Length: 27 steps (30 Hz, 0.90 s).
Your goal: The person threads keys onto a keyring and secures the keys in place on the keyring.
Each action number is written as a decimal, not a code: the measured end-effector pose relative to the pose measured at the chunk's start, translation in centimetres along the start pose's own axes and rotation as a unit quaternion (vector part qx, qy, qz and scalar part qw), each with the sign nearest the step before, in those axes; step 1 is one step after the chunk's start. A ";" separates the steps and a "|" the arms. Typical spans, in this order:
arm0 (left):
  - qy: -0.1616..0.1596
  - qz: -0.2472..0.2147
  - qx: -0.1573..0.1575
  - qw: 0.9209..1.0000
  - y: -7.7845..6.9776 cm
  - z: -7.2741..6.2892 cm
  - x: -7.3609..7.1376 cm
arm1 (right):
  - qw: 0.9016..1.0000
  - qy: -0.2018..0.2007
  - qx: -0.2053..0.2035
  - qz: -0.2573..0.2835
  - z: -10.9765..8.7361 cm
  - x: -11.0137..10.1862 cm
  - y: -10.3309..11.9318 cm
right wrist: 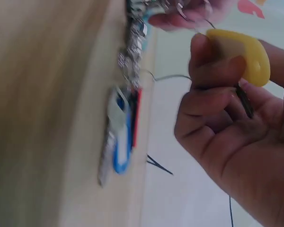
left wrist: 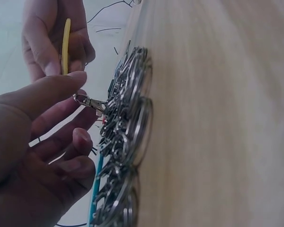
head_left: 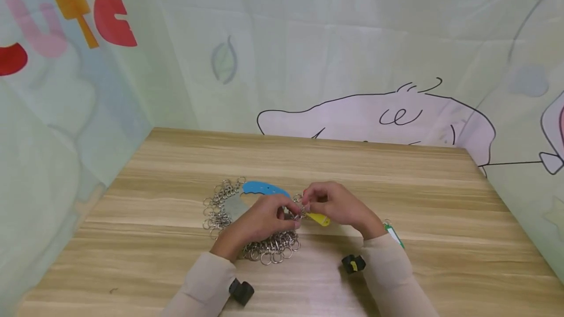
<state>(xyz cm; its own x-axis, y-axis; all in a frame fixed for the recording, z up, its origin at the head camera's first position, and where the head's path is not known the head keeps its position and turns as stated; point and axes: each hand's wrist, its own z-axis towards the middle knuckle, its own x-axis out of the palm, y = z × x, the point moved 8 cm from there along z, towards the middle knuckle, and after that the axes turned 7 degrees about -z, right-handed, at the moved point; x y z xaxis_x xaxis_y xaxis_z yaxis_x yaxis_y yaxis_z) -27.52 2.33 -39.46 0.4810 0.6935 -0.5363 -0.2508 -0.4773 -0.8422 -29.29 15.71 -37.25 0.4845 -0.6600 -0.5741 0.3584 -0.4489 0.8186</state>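
A flat holder with a blue curved part (head_left: 264, 188) and a grey plate lies on the table, fringed with metal clasps and rings (head_left: 270, 248). Over its right side is my left hand (head_left: 264, 216), its thumb and fingers around a small metal clasp (left wrist: 90, 102) that sticks out from the holder. Just right of it, my right hand (head_left: 339, 205) pinches a yellow key tag (right wrist: 260, 61) between thumb and fingers. In the left wrist view that yellow tag stands upright, close above my left thumb tip.
By my right sleeve lies a green key tag (head_left: 394, 235). Low in the right wrist view are a blue key tag (right wrist: 122, 158) and a red tag (right wrist: 137, 118), close together. A printed cloth (head_left: 308, 62) hangs behind the wooden table (head_left: 145, 194).
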 end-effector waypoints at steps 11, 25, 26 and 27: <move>0.000 0.001 0.001 1.000 0.1 -0.1 -0.1 | 0.994 0.073 0.044 -0.061 -1.4 -0.8 -1.7; 0.009 0.025 0.012 1.000 0.1 -0.3 -0.3 | 0.970 0.065 0.109 -0.207 -1.5 -0.7 -2.6; 0.012 0.025 0.013 1.000 0.1 -0.3 -0.2 | 0.966 0.062 0.119 -0.220 -1.5 -0.8 -2.7; 0.014 0.026 0.015 0.999 0.1 -0.3 -0.1 | 0.962 0.060 0.128 -0.234 -1.6 -0.8 -2.7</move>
<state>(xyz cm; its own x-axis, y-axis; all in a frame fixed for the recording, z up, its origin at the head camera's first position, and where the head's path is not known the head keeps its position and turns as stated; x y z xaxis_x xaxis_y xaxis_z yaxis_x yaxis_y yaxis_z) -27.38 2.03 -39.45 0.4894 0.6528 -0.5781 -0.3005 -0.4961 -0.8146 -29.36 18.40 -39.00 0.4119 -0.2823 -0.8664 0.3590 -0.8236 0.4390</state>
